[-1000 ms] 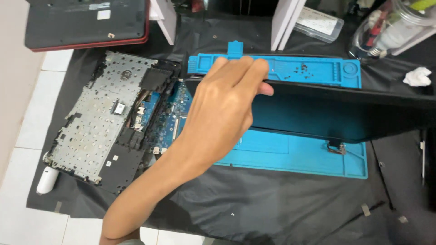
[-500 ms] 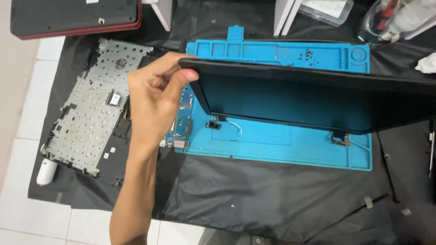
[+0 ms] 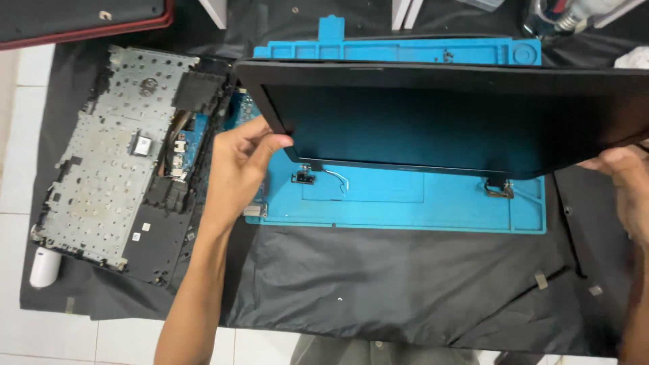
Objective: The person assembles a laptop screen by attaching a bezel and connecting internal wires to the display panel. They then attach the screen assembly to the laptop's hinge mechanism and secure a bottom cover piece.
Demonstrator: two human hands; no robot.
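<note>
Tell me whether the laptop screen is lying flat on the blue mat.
No, both hands, left hand and right hand, hold the laptop screen lifted above the blue mat.

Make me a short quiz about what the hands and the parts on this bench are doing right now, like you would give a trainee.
1. True or false: both hands hold the black laptop screen above the blue mat.
2. Which hand grips the screen's left corner? A) the left hand B) the right hand
3. What lies left of the blue mat on the black cloth?

Key:
1. True; one hand is at each end, and the screen's hinges hang over the mat.
2. A
3. An opened laptop base, its grey metal plate facing up, with a small white cylinder at its lower corner.
</note>
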